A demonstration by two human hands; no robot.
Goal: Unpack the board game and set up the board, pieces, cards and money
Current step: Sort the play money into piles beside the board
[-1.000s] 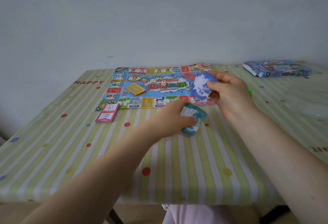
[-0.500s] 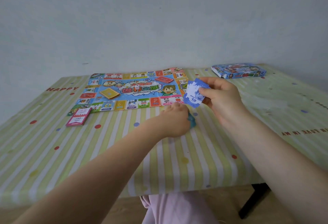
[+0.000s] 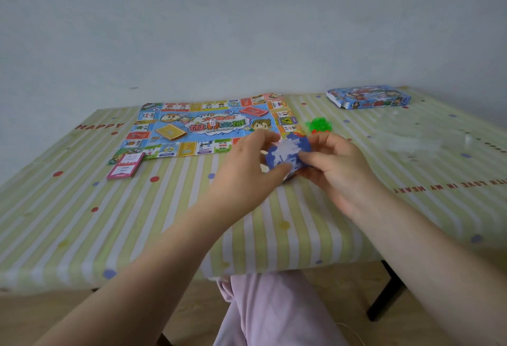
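The colourful game board (image 3: 208, 126) lies flat at the back of the striped table. On it sit a yellow card stack (image 3: 171, 132) and a red card stack (image 3: 253, 111). A pink card stack (image 3: 125, 166) lies off the board's front left corner. A small stack of blue and white paper money (image 3: 286, 153) is held above the table near the board's front right corner. My right hand (image 3: 337, 166) grips the stack. My left hand (image 3: 247, 167) pinches its left side between thumb and fingers. Green plastic pieces (image 3: 318, 124) lie just right of the board.
The blue game box (image 3: 369, 97) lies at the back right. A crumpled clear plastic wrap (image 3: 419, 137) lies on the right part of the table. The table's front edge (image 3: 164, 271) runs below my forearms, with my lap in pink cloth under it.
My left hand left the teal money on the table and came up to the blue stack in my right hand. The teal stack is hidden now. The view shifted right.
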